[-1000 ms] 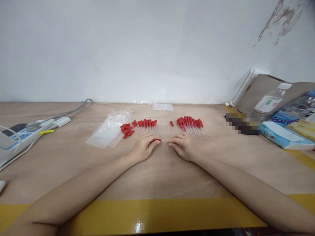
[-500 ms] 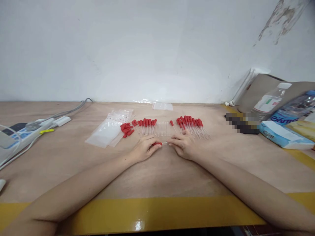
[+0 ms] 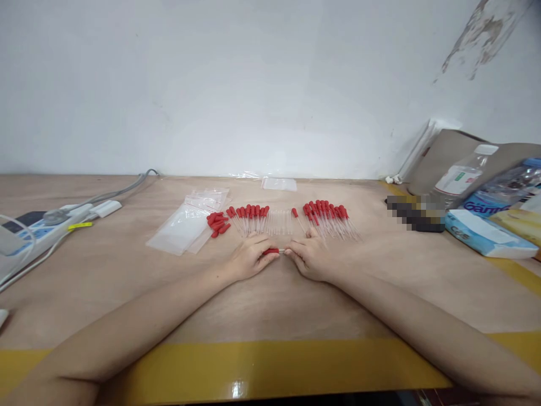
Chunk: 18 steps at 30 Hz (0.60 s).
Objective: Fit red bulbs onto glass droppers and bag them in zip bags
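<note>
Between finger and thumb, my left hand [image 3: 252, 256] pinches a red rubber bulb [image 3: 271, 251]. My right hand [image 3: 310, 255] grips a thin clear glass tube [image 3: 282, 251] that meets the open end of that bulb; most of the tube is hidden by the fingers. Just beyond the hands lie several bare glass tubes [image 3: 279, 221] in a row. Droppers with red bulbs lie to their left [image 3: 252, 211] and to their right [image 3: 324, 210]. A small pile of loose red bulbs [image 3: 217, 223] sits further left.
Clear plastic bags [image 3: 181, 223] lie left of the bulbs. A power strip [image 3: 46, 231] with cables is at the far left. On the right are a tissue pack [image 3: 490, 232], a dark blurred-out object [image 3: 422, 217] and plastic bottles [image 3: 460, 177]. A wall stands behind.
My right hand has come slightly closer to my left, so less of the glass tube shows between the bulb and my right fingers. Objects on the table are unmoved.
</note>
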Each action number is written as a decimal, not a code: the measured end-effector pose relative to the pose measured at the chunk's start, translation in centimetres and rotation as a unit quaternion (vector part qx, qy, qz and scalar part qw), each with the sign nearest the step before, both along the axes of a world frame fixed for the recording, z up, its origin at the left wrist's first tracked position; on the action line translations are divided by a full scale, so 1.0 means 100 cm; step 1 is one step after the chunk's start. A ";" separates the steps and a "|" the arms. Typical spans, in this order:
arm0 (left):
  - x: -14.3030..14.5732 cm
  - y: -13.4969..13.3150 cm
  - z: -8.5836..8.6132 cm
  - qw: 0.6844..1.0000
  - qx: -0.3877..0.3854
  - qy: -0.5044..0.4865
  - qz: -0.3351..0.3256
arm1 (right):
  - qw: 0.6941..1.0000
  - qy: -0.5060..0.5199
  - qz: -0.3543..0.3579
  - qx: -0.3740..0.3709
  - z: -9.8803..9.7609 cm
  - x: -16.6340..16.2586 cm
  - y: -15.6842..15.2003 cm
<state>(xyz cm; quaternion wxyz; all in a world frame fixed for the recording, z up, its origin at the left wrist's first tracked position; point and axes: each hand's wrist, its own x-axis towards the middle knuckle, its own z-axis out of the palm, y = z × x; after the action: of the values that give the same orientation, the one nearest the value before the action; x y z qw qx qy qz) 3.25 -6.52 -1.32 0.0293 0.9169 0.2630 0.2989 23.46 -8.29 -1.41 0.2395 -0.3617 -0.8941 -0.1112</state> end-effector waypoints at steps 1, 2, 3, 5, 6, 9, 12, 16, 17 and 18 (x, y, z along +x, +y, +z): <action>0.000 0.000 0.000 1.000 -0.003 -0.001 0.003 | 1.000 -0.005 -0.005 -0.005 0.002 -0.001 -0.001; 0.000 0.001 0.001 1.000 -0.008 -0.002 0.008 | 1.000 -0.010 -0.012 -0.011 0.005 -0.001 -0.003; 0.000 0.002 0.001 1.000 -0.012 -0.004 0.014 | 1.000 -0.016 -0.018 -0.018 0.009 -0.001 -0.004; -0.001 0.003 0.002 0.999 -0.013 -0.008 0.036 | 0.999 -0.022 -0.035 -0.035 0.018 0.003 -0.005; -0.002 0.004 0.003 0.999 -0.010 -0.008 0.051 | 0.998 -0.017 -0.050 -0.045 0.022 0.007 -0.004; -0.006 0.007 0.003 0.995 0.001 0.000 0.101 | 0.987 0.028 -0.135 -0.082 0.034 0.023 0.007; -0.008 0.010 0.000 0.992 -0.003 0.009 0.124 | 0.953 0.061 -0.271 -0.124 0.044 0.034 0.027; -0.008 0.011 -0.001 0.993 -0.018 -0.004 0.120 | 0.904 0.041 -0.404 -0.132 0.045 0.027 0.056; -0.008 0.011 -0.001 0.993 -0.020 -0.006 0.117 | 0.898 0.037 -0.419 -0.130 0.043 0.023 0.062; -0.008 0.010 0.000 0.993 -0.022 -0.008 0.115 | 0.893 0.034 -0.429 -0.130 0.041 0.019 0.067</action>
<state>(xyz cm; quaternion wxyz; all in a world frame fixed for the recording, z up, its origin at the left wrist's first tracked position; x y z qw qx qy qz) 2.45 -5.52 -1.36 0.0168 0.8775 0.3725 0.3017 25.31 -1.56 2.66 0.1497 -0.7419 -0.6495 -0.0731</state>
